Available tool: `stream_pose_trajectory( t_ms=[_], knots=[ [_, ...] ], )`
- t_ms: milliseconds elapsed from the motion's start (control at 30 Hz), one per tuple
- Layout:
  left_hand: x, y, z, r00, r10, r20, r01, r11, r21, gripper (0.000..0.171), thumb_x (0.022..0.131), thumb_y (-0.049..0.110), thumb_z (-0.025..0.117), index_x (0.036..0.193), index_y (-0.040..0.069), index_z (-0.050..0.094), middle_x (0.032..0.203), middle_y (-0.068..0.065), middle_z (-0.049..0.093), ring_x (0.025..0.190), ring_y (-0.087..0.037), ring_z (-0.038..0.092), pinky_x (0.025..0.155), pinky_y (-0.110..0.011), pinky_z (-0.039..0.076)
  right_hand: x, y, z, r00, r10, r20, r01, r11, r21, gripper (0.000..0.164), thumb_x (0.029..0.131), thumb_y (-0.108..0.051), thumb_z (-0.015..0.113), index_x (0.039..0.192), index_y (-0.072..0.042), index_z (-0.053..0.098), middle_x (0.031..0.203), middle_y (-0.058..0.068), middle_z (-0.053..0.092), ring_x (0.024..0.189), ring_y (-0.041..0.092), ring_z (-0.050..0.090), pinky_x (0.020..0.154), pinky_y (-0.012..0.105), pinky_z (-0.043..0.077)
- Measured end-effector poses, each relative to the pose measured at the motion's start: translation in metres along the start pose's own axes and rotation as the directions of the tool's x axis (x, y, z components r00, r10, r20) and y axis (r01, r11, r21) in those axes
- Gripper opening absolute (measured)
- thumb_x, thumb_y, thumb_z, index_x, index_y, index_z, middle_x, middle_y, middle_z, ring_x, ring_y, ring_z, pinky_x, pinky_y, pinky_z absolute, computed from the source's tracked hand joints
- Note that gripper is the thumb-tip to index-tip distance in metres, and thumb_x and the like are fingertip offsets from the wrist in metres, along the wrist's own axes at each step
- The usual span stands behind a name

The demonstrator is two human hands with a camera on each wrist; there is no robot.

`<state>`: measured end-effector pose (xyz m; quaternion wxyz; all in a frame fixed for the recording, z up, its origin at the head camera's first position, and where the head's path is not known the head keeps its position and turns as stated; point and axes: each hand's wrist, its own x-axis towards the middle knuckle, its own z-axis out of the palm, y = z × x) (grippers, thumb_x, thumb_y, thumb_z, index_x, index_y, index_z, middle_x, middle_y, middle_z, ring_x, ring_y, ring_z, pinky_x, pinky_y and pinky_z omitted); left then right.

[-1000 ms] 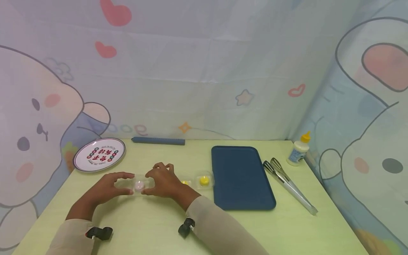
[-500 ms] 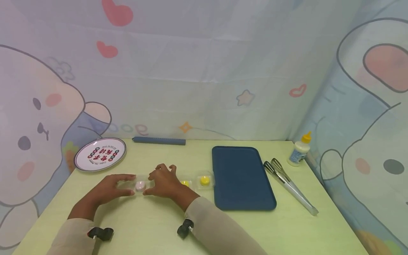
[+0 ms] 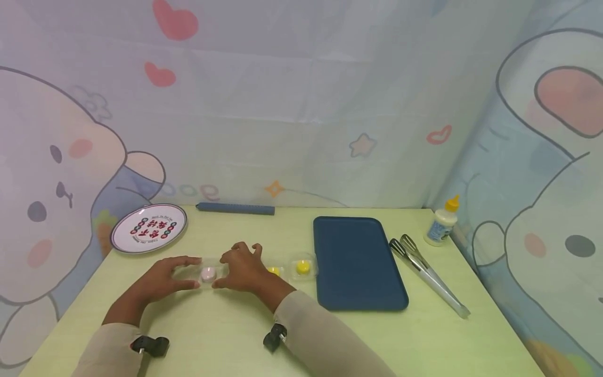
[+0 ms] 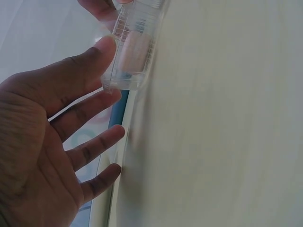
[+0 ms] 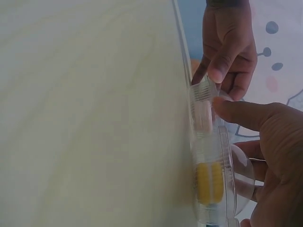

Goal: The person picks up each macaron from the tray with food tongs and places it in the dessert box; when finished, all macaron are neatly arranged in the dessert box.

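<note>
A small clear plastic box (image 3: 207, 264) with a pink round piece (image 4: 134, 52) inside sits on the table, between both hands. At its left end, my left hand (image 3: 162, 277) holds it by thumb and index finger; in the left wrist view the other fingers spread loose below. From the other end my right hand (image 3: 242, 268) grips the same box, thumb at the near side and fingers at the far side. Just right of it, partly hidden by the right wrist, is another clear box with a yellow round piece (image 5: 209, 183).
A third clear box (image 3: 303, 257) with a yellow piece touches the blue tray (image 3: 360, 264). Beyond the tray lie metal tongs (image 3: 431, 277) and a glue bottle (image 3: 440, 226). A printed plate (image 3: 127, 238) stands back left, and a grey-blue stick (image 3: 235, 208) lies along the back edge.
</note>
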<state>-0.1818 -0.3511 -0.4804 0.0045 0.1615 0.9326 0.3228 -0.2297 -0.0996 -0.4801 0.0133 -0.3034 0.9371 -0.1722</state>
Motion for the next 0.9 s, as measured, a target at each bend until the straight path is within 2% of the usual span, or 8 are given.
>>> stream_pose_trajectory(
  t_ms=[133,300,533,667,767,900],
  knots=[
    [0.001,0.001,0.000,1.000,-0.007,-0.011,0.008,1.000,0.007,0.065,0.089,0.034,0.092,0.144,0.008,0.069,0.148,-0.023,0.068,0.134,-0.052,0.064,0.105,-0.074,0.053,-0.003,0.004,-0.003,1.000,0.000,0.003,0.000,0.999,0.039,0.068,0.086,-0.063,0.087,0.141,-0.026,0.074,0.143,-0.016,0.071,0.144,0.011,0.051,0.123,0.059,0.029],
    [0.004,0.003,-0.002,1.000,-0.015,-0.022,0.015,1.000,0.002,0.078,0.086,0.036,0.094,0.150,0.005,0.063,0.149,-0.024,0.067,0.135,-0.050,0.063,0.106,-0.073,0.053,-0.011,0.009,-0.013,1.000,0.005,-0.006,-0.004,0.998,0.065,0.072,0.087,-0.064,0.086,0.145,-0.024,0.072,0.152,-0.012,0.067,0.147,0.013,0.049,0.124,0.062,0.026],
    [0.008,0.017,-0.002,0.998,-0.021,-0.058,0.024,0.999,0.034,0.079,0.090,0.038,0.089,0.153,0.002,0.058,0.155,-0.028,0.059,0.140,-0.053,0.058,0.112,-0.074,0.048,-0.026,0.028,-0.030,0.999,0.026,-0.036,-0.026,1.000,0.002,0.073,0.093,-0.067,0.077,0.150,-0.023,0.068,0.162,-0.006,0.060,0.155,0.020,0.043,0.125,0.069,0.025],
    [0.009,0.029,-0.001,0.997,-0.019,-0.077,0.024,0.997,0.077,0.082,0.092,0.040,0.086,0.156,0.000,0.054,0.163,-0.033,0.048,0.149,-0.059,0.045,0.116,-0.079,0.040,-0.041,0.047,-0.043,0.997,0.054,-0.059,-0.057,0.998,-0.039,0.076,0.093,-0.069,0.074,0.153,-0.023,0.065,0.166,-0.003,0.055,0.158,0.024,0.039,0.124,0.073,0.025],
    [0.008,0.039,0.003,0.994,-0.044,-0.099,0.057,0.989,0.138,0.084,0.094,0.046,0.083,0.159,0.002,0.051,0.169,-0.032,0.038,0.153,-0.062,0.037,0.114,-0.085,0.036,-0.054,0.063,-0.051,0.994,0.078,-0.080,-0.082,0.995,-0.047,0.078,0.094,-0.071,0.072,0.155,-0.023,0.062,0.169,0.000,0.051,0.160,0.028,0.036,0.123,0.077,0.025],
    [0.005,0.051,0.013,0.989,-0.075,-0.129,0.103,0.969,0.224,0.087,0.095,0.056,0.077,0.161,0.007,0.050,0.172,-0.030,0.033,0.152,-0.063,0.037,0.105,-0.091,0.037,-0.073,0.085,-0.058,0.986,0.114,-0.124,-0.120,0.992,-0.042,0.081,0.094,-0.071,0.071,0.157,-0.023,0.060,0.171,0.004,0.048,0.162,0.033,0.033,0.121,0.080,0.023]
  ],
)
